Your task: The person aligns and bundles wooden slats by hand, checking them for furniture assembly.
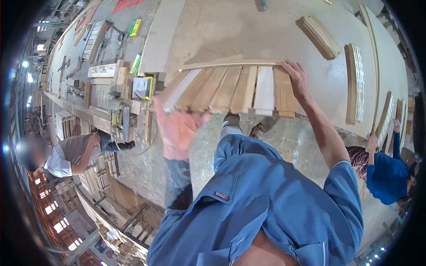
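A slatted wooden panel (pixel 226 88) of brown and whitish slats lies across the near edge of the worktable, with a thin strip along its far side. My bare right hand (pixel 295 80) grips its far right corner, fingers over the strip. My left hand (pixel 179 133), in an orange-pink glove, is at the near left end of the panel. That glove and that end are smeared by motion. The left thumb shows near the slat ends; the other fingers lie along the left end.
Stacked wood strips (pixel 320 37) and a slotted stack (pixel 355 84) lie on the table (pixel 266 40). Tools and a yellow-edged box (pixel 143 88) stand left. One person (pixel 71 155) is at the left; another in blue (pixel 388 177) handles strips at the right.
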`<state>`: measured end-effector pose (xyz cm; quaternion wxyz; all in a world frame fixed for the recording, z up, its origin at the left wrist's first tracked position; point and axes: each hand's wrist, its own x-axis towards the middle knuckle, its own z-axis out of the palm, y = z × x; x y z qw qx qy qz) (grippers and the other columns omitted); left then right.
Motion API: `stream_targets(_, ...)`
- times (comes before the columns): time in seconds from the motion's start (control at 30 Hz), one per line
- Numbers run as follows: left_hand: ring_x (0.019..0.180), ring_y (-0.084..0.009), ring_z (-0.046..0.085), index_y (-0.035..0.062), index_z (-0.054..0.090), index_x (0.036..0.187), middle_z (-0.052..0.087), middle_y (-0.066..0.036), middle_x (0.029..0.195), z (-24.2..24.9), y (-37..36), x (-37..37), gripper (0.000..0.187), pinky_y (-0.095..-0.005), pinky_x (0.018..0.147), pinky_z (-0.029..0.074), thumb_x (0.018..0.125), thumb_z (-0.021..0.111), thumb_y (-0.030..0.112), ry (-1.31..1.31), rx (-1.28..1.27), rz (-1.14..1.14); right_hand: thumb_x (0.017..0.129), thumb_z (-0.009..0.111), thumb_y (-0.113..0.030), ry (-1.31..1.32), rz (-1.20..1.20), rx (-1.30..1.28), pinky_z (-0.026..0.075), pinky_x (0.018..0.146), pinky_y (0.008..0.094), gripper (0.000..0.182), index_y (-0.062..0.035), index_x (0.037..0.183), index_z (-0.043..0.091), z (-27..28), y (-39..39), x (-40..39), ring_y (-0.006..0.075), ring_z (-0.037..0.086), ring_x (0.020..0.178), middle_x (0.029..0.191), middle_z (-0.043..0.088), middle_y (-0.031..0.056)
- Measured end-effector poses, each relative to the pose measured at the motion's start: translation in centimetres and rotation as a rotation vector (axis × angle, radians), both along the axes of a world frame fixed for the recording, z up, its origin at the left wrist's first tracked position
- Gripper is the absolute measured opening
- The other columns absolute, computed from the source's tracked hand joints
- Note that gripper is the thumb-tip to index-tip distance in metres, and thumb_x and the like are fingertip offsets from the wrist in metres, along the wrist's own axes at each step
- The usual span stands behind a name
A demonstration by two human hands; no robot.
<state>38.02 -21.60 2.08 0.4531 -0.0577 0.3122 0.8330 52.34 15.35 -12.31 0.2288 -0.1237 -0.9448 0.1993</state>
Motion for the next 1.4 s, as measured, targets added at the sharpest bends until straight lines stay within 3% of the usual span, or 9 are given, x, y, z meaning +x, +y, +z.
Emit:
stream_targets(0.3,0.140,-0.0395,0.032,0.0039,0.034,0.145,0.033,-0.023,0.150,-17.3,5.8,-7.3,0.060,-0.0609,0.112,0.035,0.104,0.035,0.047,-0.458,-0.226,0.502,0.092,0.061,-0.014,-0.118,-0.570,-0.384,0.046,0.099,0.0450,0.046,-0.0061,0.137,0.051,-6.7,-2.4,-3.7,0.0421,0.056,0.119,0.138,0.052,0.0234)
stream_targets(0.47,0.133,-0.0360,0.044,0.0091,0.044,0.134,0.049,-0.019,0.137,-25.0,12.4,-21.7,0.046,-0.0589,0.110,0.039,0.103,0.044,0.043,-0.584,-0.180,0.705,0.094,0.061,-0.026,-0.321,-0.713,-0.180,0.028,0.114,0.0495,0.053,-0.0126,0.144,0.047,-8.8,-7.2,2.5,0.0409,0.032,0.141,0.152,0.037,0.0198)
stream_targets(0.63,0.131,-0.0334,0.045,0.0084,0.047,0.136,0.047,-0.020,0.141,-24.1,18.8,-33.9,0.045,-0.0515,0.103,0.045,0.101,0.048,0.036,-0.219,-0.331,0.705,0.094,0.059,-0.033,-0.400,-0.784,-0.221,0.020,0.117,0.0538,0.057,-0.0159,0.147,0.044,-9.4,-7.7,2.2,0.0399,0.028,0.144,0.155,0.034,0.0188)
stream_targets(0.77,0.136,-0.0321,0.041,0.0184,0.024,0.155,0.032,-0.022,0.154,-30.8,18.5,-37.9,0.064,-0.0524,0.110,0.037,0.100,0.045,0.041,0.404,-0.248,0.357,0.090,0.062,-0.030,-0.389,-0.684,-0.253,0.020,0.118,0.0515,0.061,-0.0123,0.146,0.044,-7.3,-7.3,2.3,0.0403,0.029,0.143,0.152,0.037,0.0213)
stream_targets(0.83,0.140,-0.0312,0.034,0.0219,0.024,0.154,0.031,-0.022,0.154,-22.3,21.5,-31.7,0.058,-0.0448,0.114,0.031,0.101,0.041,0.036,0.273,-0.404,0.132,0.091,0.062,-0.029,-0.245,-0.652,-0.355,0.022,0.117,0.0518,0.060,-0.0086,0.145,0.045,-7.3,-6.2,4.0,0.0411,0.033,0.141,0.149,0.040,0.0244)
stream_targets(1.0,0.092,-0.0151,0.061,0.0107,0.050,0.136,0.062,-0.010,0.114,-22.5,26.2,-13.3,0.050,-0.0309,0.082,0.051,0.098,0.057,0.041,0.289,-0.678,-0.372,0.086,0.065,-0.024,-0.117,-1.320,-0.316,0.038,0.105,0.0481,0.058,-0.0030,0.137,0.047,-6.6,5.0,15.3,0.0388,0.049,0.124,0.130,0.055,0.0231)
stream_targets(1.13,0.077,-0.0059,0.058,0.0055,0.060,0.124,0.064,-0.005,0.098,-19.2,32.5,1.0,0.037,-0.0170,0.059,0.046,0.099,0.059,0.033,0.492,-0.619,-0.737,0.081,0.069,-0.020,-0.109,-1.666,-0.076,0.045,0.098,0.0481,0.062,-0.0046,0.137,0.046,-5.6,13.4,26.2,0.0386,0.056,0.115,0.124,0.058,0.0215)
stream_targets(1.2,0.067,-0.0021,0.054,0.0042,0.061,0.122,0.064,-0.002,0.092,-19.7,35.9,6.0,0.034,-0.0147,0.051,0.041,0.100,0.058,0.031,0.455,-0.500,-0.870,0.077,0.073,-0.019,-0.073,-1.882,-0.463,0.046,0.096,0.0477,0.067,-0.0084,0.137,0.045,-5.7,14.8,28.6,0.0382,0.057,0.114,0.122,0.060,0.0198)
stream_targets(1.4,0.068,-0.0021,0.051,0.0010,0.059,0.122,0.061,-0.003,0.094,-19.4,45.8,16.6,0.032,-0.0161,0.056,0.041,0.100,0.058,0.024,0.584,-0.406,-1.196,0.073,0.077,-0.024,0.122,-1.804,-0.405,0.048,0.086,0.0464,0.066,-0.0115,0.130,0.047,-6.4,13.4,28.7,0.0363,0.061,0.104,0.112,0.063,0.0164)
